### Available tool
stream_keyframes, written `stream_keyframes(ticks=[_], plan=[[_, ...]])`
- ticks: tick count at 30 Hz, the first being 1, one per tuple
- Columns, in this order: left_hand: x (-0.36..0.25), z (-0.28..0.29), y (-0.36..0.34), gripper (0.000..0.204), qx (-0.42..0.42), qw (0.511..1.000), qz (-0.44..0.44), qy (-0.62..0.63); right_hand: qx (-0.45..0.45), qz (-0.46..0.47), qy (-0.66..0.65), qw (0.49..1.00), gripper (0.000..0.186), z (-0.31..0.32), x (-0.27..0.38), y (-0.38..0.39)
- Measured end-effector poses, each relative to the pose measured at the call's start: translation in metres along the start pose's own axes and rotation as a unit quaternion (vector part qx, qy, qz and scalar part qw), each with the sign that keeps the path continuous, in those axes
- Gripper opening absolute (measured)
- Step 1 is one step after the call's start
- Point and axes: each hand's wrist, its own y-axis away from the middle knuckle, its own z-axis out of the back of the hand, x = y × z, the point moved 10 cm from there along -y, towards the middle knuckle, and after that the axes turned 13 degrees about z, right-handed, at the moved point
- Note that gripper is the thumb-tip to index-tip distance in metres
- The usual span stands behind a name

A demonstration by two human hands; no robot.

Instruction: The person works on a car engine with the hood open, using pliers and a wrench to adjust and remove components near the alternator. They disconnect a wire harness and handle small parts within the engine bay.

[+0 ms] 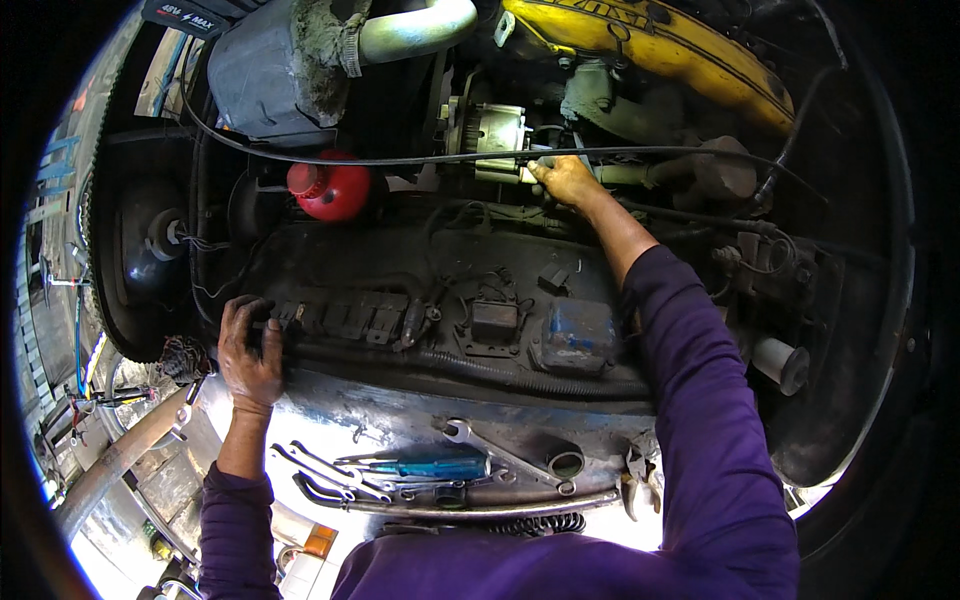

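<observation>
My right hand (pixel 568 181) reaches across the engine bay to the rear end of a silver alternator (pixel 498 135). Its fingers are curled in beside the housing, and whatever they grip is hidden. A thin black cable (pixel 420 160) crosses in front of the alternator, just above these fingers. On the near left, my left hand (pixel 250 355) rests on the edge of the bay beside a row of dark relay boxes (pixel 350 315). Its thumb stands apart from the other fingers, and nothing shows in it.
Along the near body ledge lie several wrenches (pixel 500 452), a blue-handled screwdriver (pixel 430 467) and pliers (pixel 638 490). A yellow engine cover (pixel 660 50) stands at the far right. A red round container (pixel 335 188) and a grey canister (pixel 265 75) are at the far left.
</observation>
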Motion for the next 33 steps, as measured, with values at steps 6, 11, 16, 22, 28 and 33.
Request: stream_keyframes(ticks=[6, 11, 16, 22, 28, 33], plan=[[-0.002, 0.001, 0.0, 0.031, -0.007, 1.0, 0.0, -0.002, -0.01, 0.016, -0.033, 0.999, 0.029, -0.001, -0.001, 0.002], [0.0, -0.001, 0.0, 0.031, 0.006, 1.0, 0.007, 0.003, -0.055, 0.044, -0.029, 0.997, 0.026, -0.002, -0.001, 0.004], [0.0, -0.001, -0.001, 0.03, 0.007, 1.0, 0.002, 0.007, -0.051, 0.039, -0.066, 0.996, 0.026, -0.002, 0.001, 0.002], [-0.005, 0.003, 0.0, 0.023, -0.017, 0.999, -0.029, -0.003, -0.035, 0.034, -0.067, 0.997, 0.023, 0.0, 0.002, 0.002], [0.002, 0.002, 0.0, 0.031, -0.009, 1.0, -0.002, 0.008, -0.056, 0.009, -0.142, 0.988, 0.021, -0.006, -0.009, 0.003], [-0.003, 0.003, 0.001, 0.022, -0.018, 1.0, -0.021, 0.0, -0.051, 0.013, -0.109, 0.993, 0.023, -0.005, -0.008, 0.005]])
